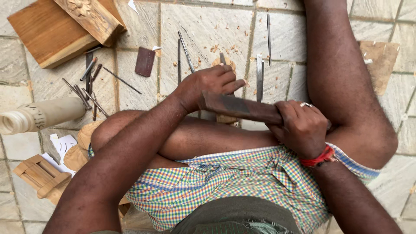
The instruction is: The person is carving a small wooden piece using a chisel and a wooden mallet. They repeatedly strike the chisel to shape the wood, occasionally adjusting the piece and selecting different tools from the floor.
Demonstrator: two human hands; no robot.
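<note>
L hand (212,84) & R hand (301,125) both closed tight round a dark flat wooden block (240,108); slim steel chisels (260,76) lie just beyond grip.

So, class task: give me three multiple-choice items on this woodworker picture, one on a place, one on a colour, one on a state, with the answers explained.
1. Where does the carved wooden block lie?
A. Upper left, on a plain board
B. On the person's lap
C. Under the right knee

2. What colour is the band on the right wrist?
A. Blue
B. Red
C. White

3. How is the long dark wooden piece held?
A. It lies untouched on the floor
B. The left hand alone lifts it
C. Both hands grip it, one at each end

Answers:
1 A, the carved block rests on the plain board at the upper left of the stone floor.
2 B, the band shows red above the checked cloth.
3 C, the left hand closes on one end and the right hand on the other.
</note>
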